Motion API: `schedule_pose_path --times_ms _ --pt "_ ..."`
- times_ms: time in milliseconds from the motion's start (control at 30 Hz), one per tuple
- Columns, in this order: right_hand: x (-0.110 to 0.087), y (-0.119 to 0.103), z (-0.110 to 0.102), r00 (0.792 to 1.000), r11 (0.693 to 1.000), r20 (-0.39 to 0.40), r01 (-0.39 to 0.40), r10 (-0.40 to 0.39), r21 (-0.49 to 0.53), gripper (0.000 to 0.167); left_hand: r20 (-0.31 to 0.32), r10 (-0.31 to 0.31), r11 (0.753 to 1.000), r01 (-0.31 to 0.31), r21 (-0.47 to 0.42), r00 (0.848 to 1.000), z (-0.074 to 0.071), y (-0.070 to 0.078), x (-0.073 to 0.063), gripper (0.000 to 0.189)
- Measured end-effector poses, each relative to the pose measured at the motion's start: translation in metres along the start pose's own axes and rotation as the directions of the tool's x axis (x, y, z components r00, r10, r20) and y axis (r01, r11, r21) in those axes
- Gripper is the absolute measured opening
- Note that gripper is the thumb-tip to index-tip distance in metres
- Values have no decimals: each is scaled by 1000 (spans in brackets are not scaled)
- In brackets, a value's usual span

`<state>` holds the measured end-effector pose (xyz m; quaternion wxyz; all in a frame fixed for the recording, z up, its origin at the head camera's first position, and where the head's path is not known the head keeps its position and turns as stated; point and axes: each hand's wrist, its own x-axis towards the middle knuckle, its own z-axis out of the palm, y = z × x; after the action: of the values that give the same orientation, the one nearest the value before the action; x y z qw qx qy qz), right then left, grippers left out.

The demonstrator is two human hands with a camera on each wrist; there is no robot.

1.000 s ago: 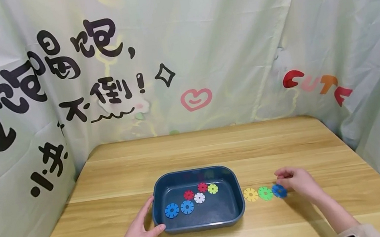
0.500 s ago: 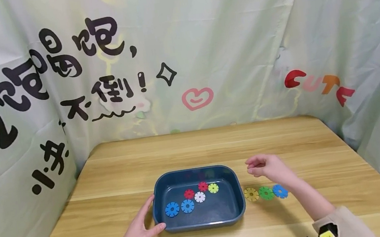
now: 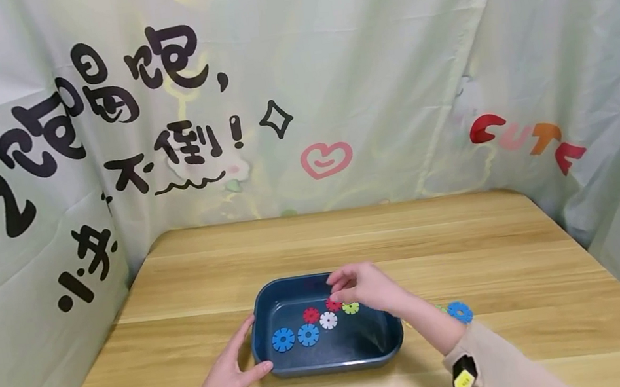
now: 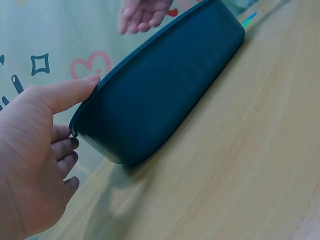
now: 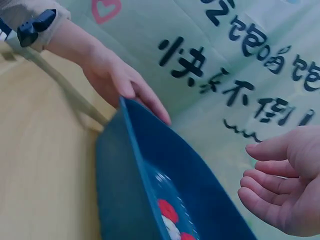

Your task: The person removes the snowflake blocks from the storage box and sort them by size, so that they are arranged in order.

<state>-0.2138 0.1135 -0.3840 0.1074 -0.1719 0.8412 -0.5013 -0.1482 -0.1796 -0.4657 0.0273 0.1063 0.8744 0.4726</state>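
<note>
A dark blue rectangular plastic tub (image 3: 340, 366) stands on the table, gripped at its left end by my left hand (image 3: 225, 378), thumb on the near corner and fingers along the side. Inside lie notched plastic discs: two blue discs (image 3: 283, 339), two red discs (image 3: 311, 315), a white disc (image 3: 328, 320) and a yellow-green disc (image 3: 351, 308). Over the tub's far right part hovers my right hand (image 3: 366, 288), above a red disc. Its fingers are loosely bent with nothing between them in the right wrist view.
Right of the tub, a blue disc (image 3: 460, 312) lies on the wooden table (image 3: 225, 268). My right forearm mostly hides a green and a yellow disc beside it. A printed curtain (image 3: 377, 78) hangs around the table's back and sides.
My right hand has moved left, from beside the row of discs on the table to over the tub. The left hand keeps its hold, and the discs lie as before.
</note>
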Motion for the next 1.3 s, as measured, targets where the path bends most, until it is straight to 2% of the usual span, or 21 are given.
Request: schedule_pose_path --times_ms 233,367,633,767,967,1300 --pt "18 -5 37 997 999 70 15 -18 33 32 0 22 1000 -22 -20 1000 1 1 1 82" --pt "27 -6 57 996 1000 90 -6 4 24 34 1 29 999 -29 -28 1000 1 1 1 82" --pt "39 -2 89 996 997 90 -13 19 -74 34 18 27 999 -26 -40 999 -1 1 2 82" --pt "41 2 100 994 989 105 14 2 -148 34 21 25 999 -24 -45 999 0 0 2 82" --pt "46 7 111 992 945 112 89 -56 -315 36 28 24 998 -23 -57 999 0 -2 1 81" --pt "43 9 117 991 860 113 123 -76 -496 32 33 -5 997 8 -73 999 0 -1 1 82"
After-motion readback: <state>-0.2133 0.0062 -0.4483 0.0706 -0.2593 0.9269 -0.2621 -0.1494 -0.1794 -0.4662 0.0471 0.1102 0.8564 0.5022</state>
